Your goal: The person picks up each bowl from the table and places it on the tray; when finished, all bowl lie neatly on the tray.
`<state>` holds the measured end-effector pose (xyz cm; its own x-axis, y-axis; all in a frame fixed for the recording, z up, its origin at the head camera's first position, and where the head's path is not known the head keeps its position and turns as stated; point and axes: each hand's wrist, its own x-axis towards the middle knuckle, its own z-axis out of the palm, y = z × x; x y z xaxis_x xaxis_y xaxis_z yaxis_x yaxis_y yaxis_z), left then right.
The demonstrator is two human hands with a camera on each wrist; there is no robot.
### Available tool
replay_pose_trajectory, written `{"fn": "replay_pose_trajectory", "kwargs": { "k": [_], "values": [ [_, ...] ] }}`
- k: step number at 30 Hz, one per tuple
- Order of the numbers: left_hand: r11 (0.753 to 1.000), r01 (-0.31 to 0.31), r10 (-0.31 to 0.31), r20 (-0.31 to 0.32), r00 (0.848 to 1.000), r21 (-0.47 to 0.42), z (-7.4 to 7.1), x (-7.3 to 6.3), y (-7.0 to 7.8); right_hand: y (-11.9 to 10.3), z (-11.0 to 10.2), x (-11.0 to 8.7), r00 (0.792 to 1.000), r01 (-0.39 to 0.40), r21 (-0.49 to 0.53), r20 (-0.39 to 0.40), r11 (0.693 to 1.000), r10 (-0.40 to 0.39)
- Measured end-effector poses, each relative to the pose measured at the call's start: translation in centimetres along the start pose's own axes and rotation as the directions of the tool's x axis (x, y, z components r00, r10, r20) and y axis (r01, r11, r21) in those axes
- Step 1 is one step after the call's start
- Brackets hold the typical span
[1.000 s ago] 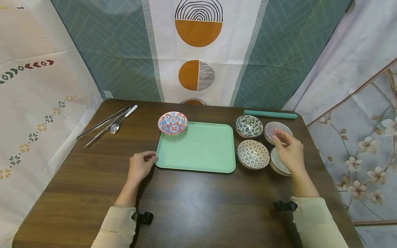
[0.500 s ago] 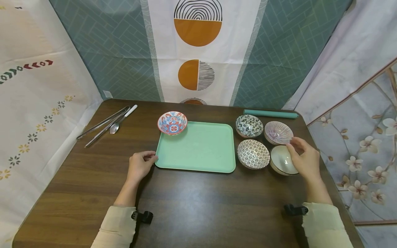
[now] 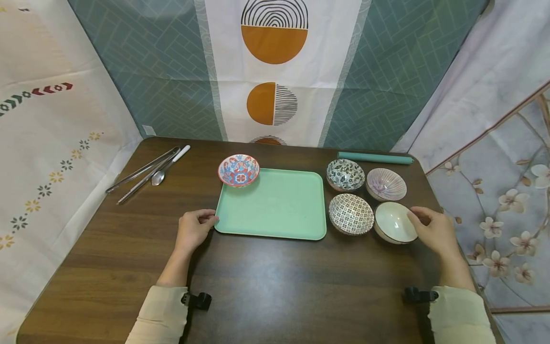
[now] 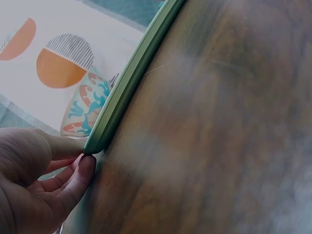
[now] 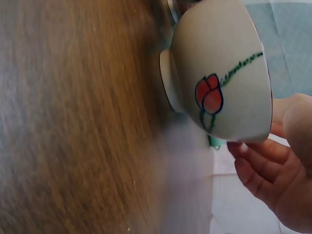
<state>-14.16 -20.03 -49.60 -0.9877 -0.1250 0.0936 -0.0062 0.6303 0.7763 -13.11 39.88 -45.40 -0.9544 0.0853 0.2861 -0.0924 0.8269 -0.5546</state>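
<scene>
My right hand (image 3: 436,230) is at the right rim of a cream bowl (image 3: 393,220). Its thumb is over the rim and its fingers are against the outer wall, pinching it. A red tulip painted on the bowl's side (image 5: 214,92) shows in the right wrist view. With thumb and fingers, my left hand (image 3: 195,231) pinches the near left corner of a mint green tray (image 3: 275,205). A red and blue patterned bowl (image 3: 238,170) overlaps the tray's far left corner.
Beside the cream bowl stand a dotted bowl (image 3: 351,214), a dark floral bowl (image 3: 345,175) and a purple-striped bowl (image 3: 386,184). A teal roll (image 3: 375,158) lies along the back edge. Metal tongs (image 3: 143,173) and a white-handled spoon (image 3: 170,165) lie back left.
My right hand has moved right and toward me, from over the striped bowl to the cream bowl's right rim. The left hand stays on the tray corner.
</scene>
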Motion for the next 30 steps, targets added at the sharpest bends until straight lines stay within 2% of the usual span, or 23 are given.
{"fn": "replay_pose_trajectory", "kwargs": {
  "k": [7, 12, 21, 26, 30],
  "values": [
    [1.0, -0.005, 0.005, 0.0, 1.0, -0.002, 0.0, 0.0, 0.1, 0.8, -0.4, -0.2, 0.991, -0.009, -0.118, 0.128, 0.993, 0.025],
    [1.0, -0.007, 0.007, 0.002, 1.0, -0.005, 0.0, 0.0, 0.1, 1.1, -0.4, -0.4, 0.981, -0.043, -0.103, 0.184, 0.994, 0.061],
    [1.0, -0.001, 0.001, -0.002, 1.0, 0.004, 0.1, 0.1, -0.2, 1.3, -0.5, -0.7, 0.982, -0.078, -0.023, 0.172, 0.997, 0.081],
    [1.0, -0.001, 0.001, 0.002, 1.0, 0.0, 0.1, 0.1, -0.2, 1.3, -0.8, -0.9, 0.982, -0.073, -0.011, 0.174, 0.997, 0.074],
    [1.0, 0.009, -0.009, 0.012, 1.0, -0.006, 0.0, 0.0, -0.2, 1.1, -1.3, -0.9, 0.979, -0.096, -0.017, 0.179, 0.995, 0.097]
  ]
}}
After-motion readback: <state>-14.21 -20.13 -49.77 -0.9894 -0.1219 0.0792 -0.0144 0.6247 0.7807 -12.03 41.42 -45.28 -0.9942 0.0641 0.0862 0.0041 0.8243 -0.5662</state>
